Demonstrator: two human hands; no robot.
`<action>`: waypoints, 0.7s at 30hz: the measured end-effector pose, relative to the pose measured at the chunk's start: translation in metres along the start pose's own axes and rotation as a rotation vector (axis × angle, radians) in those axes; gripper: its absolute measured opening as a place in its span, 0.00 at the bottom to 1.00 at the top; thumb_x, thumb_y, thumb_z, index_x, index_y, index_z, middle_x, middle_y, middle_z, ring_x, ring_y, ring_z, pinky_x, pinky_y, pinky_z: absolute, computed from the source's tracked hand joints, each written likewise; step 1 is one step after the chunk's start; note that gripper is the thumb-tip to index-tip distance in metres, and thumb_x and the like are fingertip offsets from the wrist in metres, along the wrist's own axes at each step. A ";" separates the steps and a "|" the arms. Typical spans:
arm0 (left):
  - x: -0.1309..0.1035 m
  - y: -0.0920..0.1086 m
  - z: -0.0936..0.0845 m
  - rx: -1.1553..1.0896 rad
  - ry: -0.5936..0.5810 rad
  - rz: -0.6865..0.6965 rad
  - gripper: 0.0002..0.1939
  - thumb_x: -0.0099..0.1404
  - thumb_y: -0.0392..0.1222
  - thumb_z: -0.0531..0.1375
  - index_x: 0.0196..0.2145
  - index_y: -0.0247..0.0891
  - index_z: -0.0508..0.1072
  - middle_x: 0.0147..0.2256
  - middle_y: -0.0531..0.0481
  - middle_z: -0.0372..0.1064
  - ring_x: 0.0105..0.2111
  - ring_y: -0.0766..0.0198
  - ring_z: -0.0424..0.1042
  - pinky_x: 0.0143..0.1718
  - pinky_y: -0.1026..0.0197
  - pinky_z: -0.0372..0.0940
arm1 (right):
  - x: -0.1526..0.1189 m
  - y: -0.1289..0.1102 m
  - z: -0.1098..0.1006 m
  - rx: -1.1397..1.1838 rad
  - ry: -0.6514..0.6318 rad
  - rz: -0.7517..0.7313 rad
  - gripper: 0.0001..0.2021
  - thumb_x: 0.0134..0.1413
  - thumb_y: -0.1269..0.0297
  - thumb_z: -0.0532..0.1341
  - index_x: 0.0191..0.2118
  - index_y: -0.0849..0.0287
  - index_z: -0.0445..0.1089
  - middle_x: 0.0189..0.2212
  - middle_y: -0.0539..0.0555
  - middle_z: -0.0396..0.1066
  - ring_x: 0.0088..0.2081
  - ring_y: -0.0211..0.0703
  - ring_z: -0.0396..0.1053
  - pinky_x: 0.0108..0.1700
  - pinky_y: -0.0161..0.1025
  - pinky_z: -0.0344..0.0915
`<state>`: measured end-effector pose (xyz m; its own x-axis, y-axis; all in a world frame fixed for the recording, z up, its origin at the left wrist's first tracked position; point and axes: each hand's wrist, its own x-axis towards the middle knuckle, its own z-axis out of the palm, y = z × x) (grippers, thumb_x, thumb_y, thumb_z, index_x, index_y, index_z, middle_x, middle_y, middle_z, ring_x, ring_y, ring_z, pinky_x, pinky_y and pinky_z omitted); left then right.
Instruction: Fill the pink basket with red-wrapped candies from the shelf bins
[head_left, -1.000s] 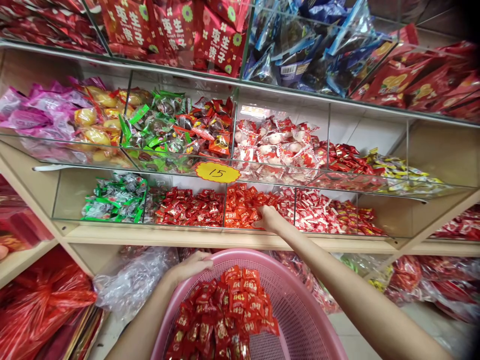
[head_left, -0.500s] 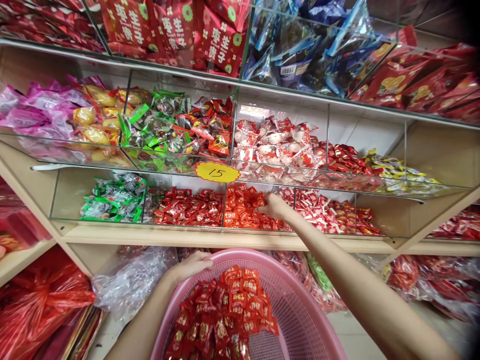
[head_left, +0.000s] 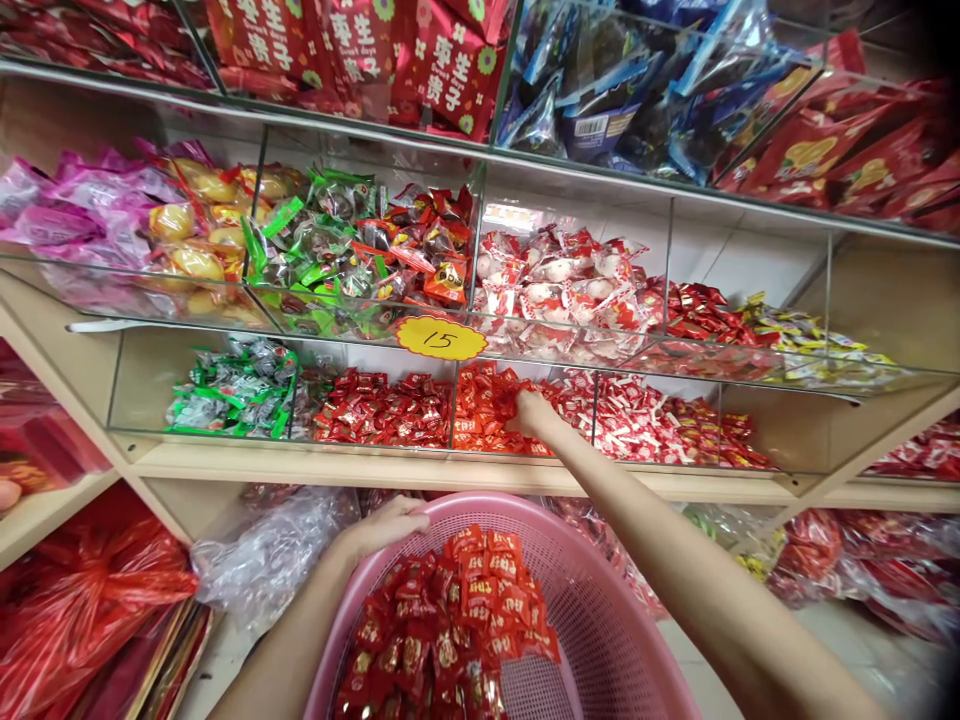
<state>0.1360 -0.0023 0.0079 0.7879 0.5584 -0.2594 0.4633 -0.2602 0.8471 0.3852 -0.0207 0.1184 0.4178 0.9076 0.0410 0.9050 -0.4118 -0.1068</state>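
My left hand is closed over the left rim of a pink plastic basket. Inside the basket lies a heap of red wrapped candies, some brighter orange-red and some darker with gold. My right hand reaches into a clear-walled bin on the lowest candy shelf, with its fingers curled among orange-red wrapped candies. The fingertips are partly hidden there. Darker red candies fill the bin just left, and red-and-white ones lie to the right.
A yellow price tag marked 15 hangs above the bin. The shelf above holds several kinds of wrapped snacks. Below the wooden shelf edge lie clear plastic bags. A red plastic bag is at the lower left.
My right hand has shifted slightly left and its fingers look more curled into the orange-red candies. My left hand stays on the basket rim. The view has moved a little.
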 end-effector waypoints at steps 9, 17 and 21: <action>0.001 -0.002 0.000 0.059 0.019 0.054 0.12 0.49 0.43 0.51 0.26 0.34 0.69 0.23 0.54 0.63 0.28 0.63 0.60 0.28 0.66 0.52 | -0.009 0.015 -0.030 -0.017 -0.045 -0.004 0.18 0.32 0.67 0.65 0.36 0.66 0.68 0.32 0.60 0.68 0.35 0.46 0.65 0.32 0.35 0.60; -0.003 0.007 0.001 0.043 0.010 0.067 0.14 0.50 0.42 0.50 0.29 0.33 0.72 0.27 0.53 0.67 0.30 0.61 0.62 0.31 0.65 0.54 | -0.075 0.013 -0.043 0.295 -0.165 -0.383 0.05 0.40 0.67 0.59 0.27 0.62 0.68 0.21 0.49 0.65 0.24 0.35 0.61 0.25 0.31 0.56; -0.003 0.006 0.001 0.048 0.026 0.065 0.14 0.50 0.42 0.50 0.29 0.34 0.71 0.28 0.52 0.68 0.32 0.60 0.63 0.34 0.64 0.55 | -0.111 0.000 0.004 0.310 -0.327 -0.452 0.04 0.39 0.70 0.59 0.27 0.62 0.67 0.25 0.50 0.67 0.26 0.36 0.62 0.28 0.32 0.57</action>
<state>0.1367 -0.0063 0.0133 0.8065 0.5592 -0.1921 0.4308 -0.3333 0.8386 0.3381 -0.1213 0.1097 -0.0903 0.9845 -0.1506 0.9005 0.0161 -0.4346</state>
